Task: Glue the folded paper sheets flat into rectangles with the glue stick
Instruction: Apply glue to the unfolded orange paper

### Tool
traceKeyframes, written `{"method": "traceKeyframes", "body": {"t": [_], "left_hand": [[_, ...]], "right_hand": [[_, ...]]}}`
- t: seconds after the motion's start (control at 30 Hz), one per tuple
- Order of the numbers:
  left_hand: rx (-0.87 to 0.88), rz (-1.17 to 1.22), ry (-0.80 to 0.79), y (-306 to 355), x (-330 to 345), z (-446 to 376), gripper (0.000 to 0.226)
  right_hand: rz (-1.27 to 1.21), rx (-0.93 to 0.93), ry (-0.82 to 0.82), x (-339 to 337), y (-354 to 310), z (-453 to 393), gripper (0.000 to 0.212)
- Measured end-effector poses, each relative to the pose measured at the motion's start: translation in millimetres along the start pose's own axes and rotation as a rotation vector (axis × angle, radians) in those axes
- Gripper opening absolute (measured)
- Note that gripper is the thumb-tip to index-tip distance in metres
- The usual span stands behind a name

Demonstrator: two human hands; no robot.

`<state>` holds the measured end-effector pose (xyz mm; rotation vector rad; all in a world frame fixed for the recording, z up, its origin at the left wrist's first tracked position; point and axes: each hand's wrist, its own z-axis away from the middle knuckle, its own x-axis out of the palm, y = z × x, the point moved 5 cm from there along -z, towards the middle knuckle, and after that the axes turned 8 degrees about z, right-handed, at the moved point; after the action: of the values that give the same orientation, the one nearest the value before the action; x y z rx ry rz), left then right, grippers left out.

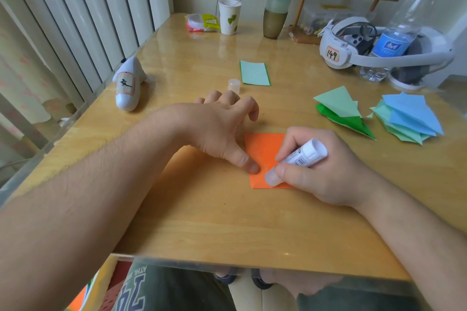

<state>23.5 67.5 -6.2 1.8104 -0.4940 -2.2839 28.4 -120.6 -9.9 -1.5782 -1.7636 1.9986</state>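
**Glue application on orange sheet: hand and workpiece positions**

The orange folded sheet [262, 151] lies flat on the wooden table [202, 222], near the front centre, between the two hands.

Left hand [222, 126]: fingers spread and relaxed, holding nothing. The thumb tip presses down on the left portion of the orange sheet; the other fingers arch onto the table beyond the sheet's far edge.

Right hand [323, 171]: fingers and thumb curled round the glue stick [298, 161], gripping its white barrel. The stick is tilted, base up and to the right, with its translucent tip touching the orange sheet near the front edge. The hand covers the right part of the sheet.

The glue stick cap [234, 84] stands upright on the table beyond the left hand. Just beside it, to the right, a pale green glued rectangle [254, 73] lies flat.

To the right of the work area, two heaps of folded sheets rest on the table: a green heap [341, 111] and, just beside it, a blue and pale green heap [409, 118].

Other items on the table:
- a white handheld controller [127, 86] at the left
- a paper cup [229, 16] at the far edge
- a white headset [353, 45] at the far right, with a water bottle [401, 33] standing at it
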Motion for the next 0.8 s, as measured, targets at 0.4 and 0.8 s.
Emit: {"method": "traceKeyframes", "body": {"t": [0.4,0.8], "left_hand": [[-0.003,-0.001,-0.021,0.3,0.2,1.3,0.091],[0.003,-0.015,-0.024,0.4,0.4,-0.4,0.092]], "right_hand": [[0.051,-0.008,0.007,-20.3,11.7,4.6,0.026],[-0.148,-0.092,0.091,-26.0,13.6,-2.5,0.017]]}}
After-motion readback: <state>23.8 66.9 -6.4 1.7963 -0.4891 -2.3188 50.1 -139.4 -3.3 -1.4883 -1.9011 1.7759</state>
